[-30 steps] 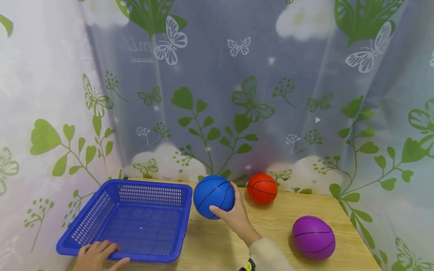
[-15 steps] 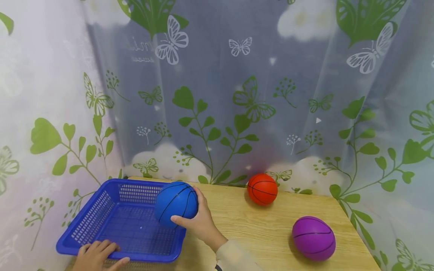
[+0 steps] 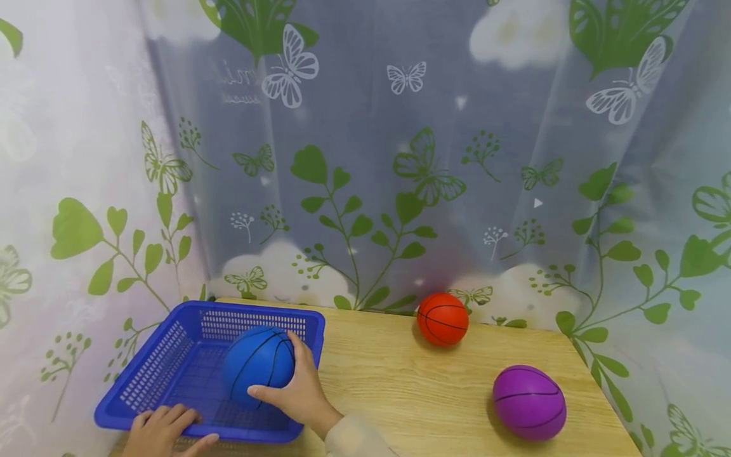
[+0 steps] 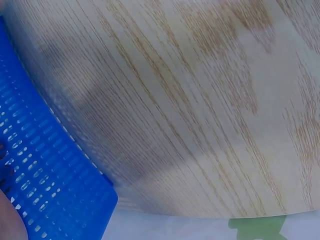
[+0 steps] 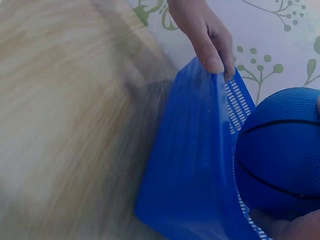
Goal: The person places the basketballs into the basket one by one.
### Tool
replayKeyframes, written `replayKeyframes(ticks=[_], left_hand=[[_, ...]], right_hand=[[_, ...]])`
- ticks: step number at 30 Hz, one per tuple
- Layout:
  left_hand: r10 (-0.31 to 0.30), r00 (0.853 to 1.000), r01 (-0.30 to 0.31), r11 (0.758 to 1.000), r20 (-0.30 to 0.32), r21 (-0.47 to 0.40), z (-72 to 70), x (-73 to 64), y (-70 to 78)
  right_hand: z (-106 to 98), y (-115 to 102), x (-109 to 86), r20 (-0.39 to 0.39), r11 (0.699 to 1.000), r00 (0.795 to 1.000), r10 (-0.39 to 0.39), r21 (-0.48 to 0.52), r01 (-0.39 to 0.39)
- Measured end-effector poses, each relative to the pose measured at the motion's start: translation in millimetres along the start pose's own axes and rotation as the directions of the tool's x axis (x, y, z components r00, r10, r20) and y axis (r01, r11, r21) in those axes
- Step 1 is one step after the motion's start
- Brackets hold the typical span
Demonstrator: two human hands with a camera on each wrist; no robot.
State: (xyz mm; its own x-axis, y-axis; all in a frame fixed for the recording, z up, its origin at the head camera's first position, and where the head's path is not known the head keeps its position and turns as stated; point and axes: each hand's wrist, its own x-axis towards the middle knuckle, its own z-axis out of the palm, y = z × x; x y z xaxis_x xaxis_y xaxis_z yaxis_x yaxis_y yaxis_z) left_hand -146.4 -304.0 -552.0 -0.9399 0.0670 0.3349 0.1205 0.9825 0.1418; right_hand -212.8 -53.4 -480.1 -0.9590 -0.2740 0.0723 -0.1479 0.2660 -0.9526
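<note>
My right hand holds a blue toy basketball with thumb and fingers spread round its right side. The ball overlaps the right half of the inside of a blue plastic basket in the head view. In the right wrist view the ball shows just past the basket's long wall. My left hand grips the near rim at the left, fingers inside and thumb outside. A corner of the basket fills the left side of the left wrist view.
A small red basketball rests at the back of the wooden table. Farther right lies a purple ball, slightly egg-shaped. A patterned curtain with leaves and butterflies encloses the table at the back and sides.
My right hand has carried the blue basketball leftward and down, from beside the basket across its right rim to over its inside. The left hand stays on the rim; the other balls have not moved.
</note>
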Motion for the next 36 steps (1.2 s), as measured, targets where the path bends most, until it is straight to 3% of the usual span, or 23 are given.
replayKeyframes(ticks=[5,8,13,18,25,36], left_hand=[[-0.031,0.992,0.032,0.999,0.123,-0.004,-3.6,2.1,-2.2],[-0.032,0.988,0.033,0.999,0.151,-0.009,-3.2,3.9,-1.2],[-0.041,0.991,0.042,0.999,0.127,-0.01,-1.8,4.0,-1.7],[-0.043,0.988,0.045,0.999,0.146,-0.012,-2.0,4.4,-3.9],[-0.041,0.986,0.04,0.999,0.16,0.008,-3.9,5.0,-5.2],[-0.032,0.997,0.033,0.999,0.076,-0.004,-2.3,3.3,-0.1]], right_hand=[[16,2,-6.7,-0.041,0.998,0.997,0.06,0.016,-0.06],[21,5,-8.5,-0.045,0.997,0.996,0.075,0.009,-0.075],[29,9,-6.5,-0.06,0.996,0.994,0.09,0.004,-0.09],[35,10,-7.0,-0.084,0.992,0.989,0.12,0.033,-0.118],[33,8,-10.4,-0.047,0.986,0.99,0.135,0.1,-0.13],[20,7,-15.9,0.03,0.995,0.995,0.1,0.004,-0.1]])
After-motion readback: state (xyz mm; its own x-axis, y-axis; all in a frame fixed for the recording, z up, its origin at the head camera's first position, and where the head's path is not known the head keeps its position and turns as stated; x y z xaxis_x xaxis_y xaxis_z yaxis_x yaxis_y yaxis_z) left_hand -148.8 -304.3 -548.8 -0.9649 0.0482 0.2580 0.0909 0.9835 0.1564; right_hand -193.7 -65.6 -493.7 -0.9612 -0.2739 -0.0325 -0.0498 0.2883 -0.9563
